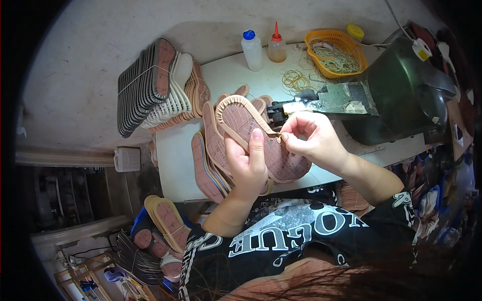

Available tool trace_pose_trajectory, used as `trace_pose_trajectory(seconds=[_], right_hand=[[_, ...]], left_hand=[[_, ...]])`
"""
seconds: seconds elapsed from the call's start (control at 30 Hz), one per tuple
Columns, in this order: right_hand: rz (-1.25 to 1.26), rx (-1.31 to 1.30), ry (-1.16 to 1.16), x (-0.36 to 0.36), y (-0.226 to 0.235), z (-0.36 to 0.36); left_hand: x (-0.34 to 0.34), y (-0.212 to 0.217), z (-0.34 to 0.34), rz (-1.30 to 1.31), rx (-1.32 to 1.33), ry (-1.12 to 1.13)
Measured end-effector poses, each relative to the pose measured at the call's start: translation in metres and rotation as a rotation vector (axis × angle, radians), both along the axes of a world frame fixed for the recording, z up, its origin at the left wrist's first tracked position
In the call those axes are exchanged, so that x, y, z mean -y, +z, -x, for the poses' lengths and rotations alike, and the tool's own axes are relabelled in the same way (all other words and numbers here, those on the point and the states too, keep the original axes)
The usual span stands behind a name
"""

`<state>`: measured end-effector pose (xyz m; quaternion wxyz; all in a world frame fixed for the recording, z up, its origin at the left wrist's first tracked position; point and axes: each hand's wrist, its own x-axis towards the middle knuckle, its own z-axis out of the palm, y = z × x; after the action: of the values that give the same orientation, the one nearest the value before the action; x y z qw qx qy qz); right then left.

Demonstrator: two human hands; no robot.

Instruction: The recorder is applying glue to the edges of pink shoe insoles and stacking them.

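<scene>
Over the white table [175, 143], I see the left hand [246, 163] gripping a brown shoe sole [241, 123], thumb pressed on its face. The right hand [312, 140] pinches the tan strip [263, 124] along its edge (how tightly, I can't tell from here). Other soles [203, 173] lie just beside, near a green machine [406, 90].

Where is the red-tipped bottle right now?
In the head view, the red-tipped bottle stands far back on the table, between the blue-capped bottle on its left and the orange basket.
</scene>
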<state>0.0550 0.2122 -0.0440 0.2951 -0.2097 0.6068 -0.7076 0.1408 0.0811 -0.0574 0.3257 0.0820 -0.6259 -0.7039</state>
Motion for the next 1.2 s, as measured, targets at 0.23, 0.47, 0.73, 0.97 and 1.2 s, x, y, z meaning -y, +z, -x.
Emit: trace_pose_trajectory(seconds=[0.23,0.47,0.73,0.97,1.2], right_hand=[[-0.024,-1.216,-0.234,0.001,0.003,-0.003],[-0.062,-1.266,-0.212,-0.016,0.011,-0.004],[-0.323,-1.144,-0.207,-0.024,0.021,-0.009],[-0.623,-1.402,-0.022,-0.029,0.032,-0.010],[-0.713,-1.417,0.193,-0.021,0.032,-0.002]], left_hand=[[0.003,-0.006,0.003,-0.102,0.051,-0.062],[-0.008,-0.007,0.010,-0.090,-0.008,-0.060],[-0.018,-0.004,0.009,0.147,-0.046,-0.005],[-0.017,0.000,0.001,0.324,0.058,-0.033],[-0.016,0.007,0.003,0.564,0.109,0.034]])
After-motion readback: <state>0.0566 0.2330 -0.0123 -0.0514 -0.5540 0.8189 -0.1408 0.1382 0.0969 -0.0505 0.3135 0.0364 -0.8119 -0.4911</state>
